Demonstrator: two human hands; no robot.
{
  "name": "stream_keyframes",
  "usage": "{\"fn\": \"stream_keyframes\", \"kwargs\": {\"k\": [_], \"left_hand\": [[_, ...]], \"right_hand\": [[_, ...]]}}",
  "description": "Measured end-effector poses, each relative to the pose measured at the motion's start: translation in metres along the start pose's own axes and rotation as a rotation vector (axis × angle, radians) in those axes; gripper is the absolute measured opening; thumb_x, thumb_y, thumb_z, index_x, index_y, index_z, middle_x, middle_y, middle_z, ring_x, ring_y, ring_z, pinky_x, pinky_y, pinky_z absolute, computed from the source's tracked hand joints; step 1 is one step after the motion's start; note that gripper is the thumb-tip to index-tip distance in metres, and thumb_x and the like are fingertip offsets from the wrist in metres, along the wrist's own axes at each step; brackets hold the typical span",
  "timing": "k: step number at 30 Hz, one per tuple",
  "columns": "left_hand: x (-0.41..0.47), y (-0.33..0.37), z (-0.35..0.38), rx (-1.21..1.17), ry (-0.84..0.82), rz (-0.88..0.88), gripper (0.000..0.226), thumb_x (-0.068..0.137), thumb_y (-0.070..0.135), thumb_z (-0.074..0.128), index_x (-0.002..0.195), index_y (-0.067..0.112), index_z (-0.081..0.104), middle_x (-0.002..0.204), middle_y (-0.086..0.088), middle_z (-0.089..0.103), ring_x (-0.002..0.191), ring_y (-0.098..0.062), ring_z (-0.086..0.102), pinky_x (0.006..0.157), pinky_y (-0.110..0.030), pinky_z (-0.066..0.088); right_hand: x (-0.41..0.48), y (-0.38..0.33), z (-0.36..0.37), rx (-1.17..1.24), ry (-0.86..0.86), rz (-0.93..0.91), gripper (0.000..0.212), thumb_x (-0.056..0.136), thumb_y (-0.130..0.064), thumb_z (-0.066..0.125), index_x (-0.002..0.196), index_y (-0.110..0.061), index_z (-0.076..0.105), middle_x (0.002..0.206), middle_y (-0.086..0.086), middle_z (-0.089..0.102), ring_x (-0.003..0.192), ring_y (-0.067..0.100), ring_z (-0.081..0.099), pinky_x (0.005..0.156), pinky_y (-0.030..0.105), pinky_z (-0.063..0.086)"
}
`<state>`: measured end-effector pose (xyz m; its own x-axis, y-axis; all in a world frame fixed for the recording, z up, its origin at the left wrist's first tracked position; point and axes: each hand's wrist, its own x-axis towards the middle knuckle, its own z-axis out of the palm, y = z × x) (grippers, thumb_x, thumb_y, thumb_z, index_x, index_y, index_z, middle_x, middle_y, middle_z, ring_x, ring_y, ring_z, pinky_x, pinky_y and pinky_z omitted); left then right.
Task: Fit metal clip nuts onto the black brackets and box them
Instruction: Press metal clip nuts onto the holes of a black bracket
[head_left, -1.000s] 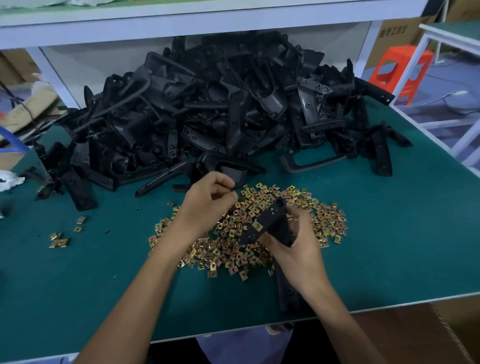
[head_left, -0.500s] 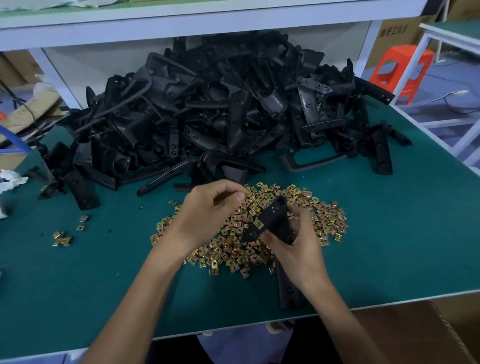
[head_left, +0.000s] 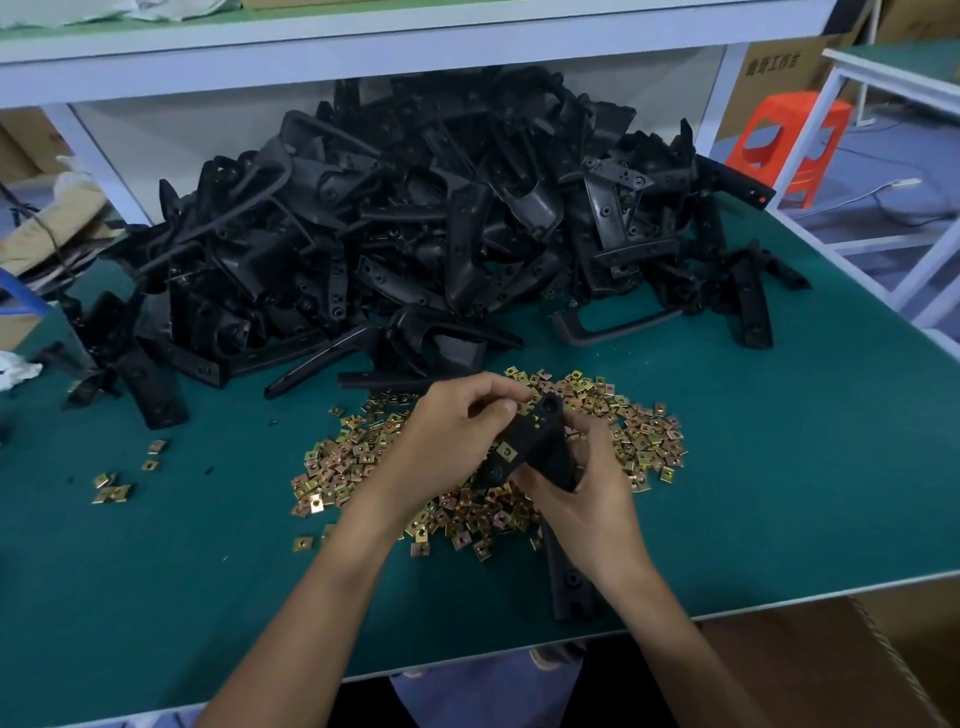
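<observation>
My right hand (head_left: 582, 493) grips a black bracket (head_left: 540, 447) held above a heap of gold metal clip nuts (head_left: 363, 457) on the green table. One clip nut sits fitted on the bracket's lower arm. My left hand (head_left: 452, 441) has its fingers pinched at the bracket's upper end; whether a nut is between them I cannot tell. The bracket's long leg (head_left: 571, 582) runs down toward the table's front edge. A big pile of black brackets (head_left: 415, 234) fills the back of the table.
A few stray clip nuts (head_left: 111, 488) lie at the left. A cardboard box (head_left: 831, 665) sits below the table's front right edge. A white shelf frame (head_left: 415, 47) spans overhead. An orange stool (head_left: 789, 140) stands beyond the table at right.
My left hand has moved right from above the nut heap to the upper end of the bracket. The right hand keeps its hold on the bracket.
</observation>
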<state>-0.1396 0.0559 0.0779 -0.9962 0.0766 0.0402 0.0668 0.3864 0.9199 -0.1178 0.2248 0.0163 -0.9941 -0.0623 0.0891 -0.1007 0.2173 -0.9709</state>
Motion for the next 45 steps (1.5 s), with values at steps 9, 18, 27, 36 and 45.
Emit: {"fn": "stream_keyframes", "kwargs": {"k": [9,18,27,36,45], "left_hand": [[-0.001,0.008,0.005,-0.121,-0.03,-0.046,0.027,0.1,0.015,0.057,0.101,0.032,0.078,0.102,0.016,0.074,0.1,0.001,0.067,0.079,-0.009,0.049],[-0.001,0.012,0.004,-0.2,-0.051,-0.064,0.023,0.099,0.016,0.06,0.1,0.032,0.076,0.098,0.004,0.075,0.095,-0.01,0.07,0.082,-0.018,0.055],[0.001,0.013,0.007,-0.255,0.034,-0.155,0.008,0.089,0.016,0.073,0.094,0.022,0.075,0.087,-0.001,0.077,0.082,-0.011,0.071,0.073,-0.021,0.053],[-0.021,0.015,0.027,0.007,0.119,-0.145,0.05,0.071,0.043,0.088,0.114,0.038,0.062,0.098,0.018,0.069,0.091,0.007,0.065,0.072,-0.007,0.049],[-0.027,0.015,0.042,0.384,0.345,0.123,0.018,0.083,0.034,0.078,0.087,0.025,0.064,0.087,0.015,0.06,0.08,-0.003,0.057,0.067,-0.015,0.044]], "right_hand": [[-0.001,-0.001,0.0,0.011,0.009,-0.032,0.064,0.082,-0.028,0.085,0.109,-0.069,0.044,0.1,-0.017,0.072,0.092,0.001,0.071,0.068,0.015,0.053],[0.001,0.003,0.0,-0.01,0.011,-0.032,0.065,0.081,-0.029,0.084,0.112,-0.068,0.043,0.101,-0.013,0.072,0.093,0.001,0.07,0.068,0.014,0.051],[0.0,0.004,0.0,-0.049,0.023,-0.068,0.066,0.083,-0.027,0.084,0.111,-0.068,0.041,0.097,-0.018,0.07,0.091,-0.003,0.068,0.065,0.009,0.047],[0.0,0.006,0.0,0.016,0.022,-0.056,0.068,0.082,-0.026,0.082,0.112,-0.072,0.042,0.109,-0.028,0.067,0.092,0.002,0.071,0.069,0.026,0.06],[0.0,0.008,0.0,0.015,0.004,-0.022,0.059,0.075,-0.037,0.078,0.114,-0.066,0.044,0.108,-0.007,0.071,0.085,0.01,0.073,0.065,0.036,0.062]]}}
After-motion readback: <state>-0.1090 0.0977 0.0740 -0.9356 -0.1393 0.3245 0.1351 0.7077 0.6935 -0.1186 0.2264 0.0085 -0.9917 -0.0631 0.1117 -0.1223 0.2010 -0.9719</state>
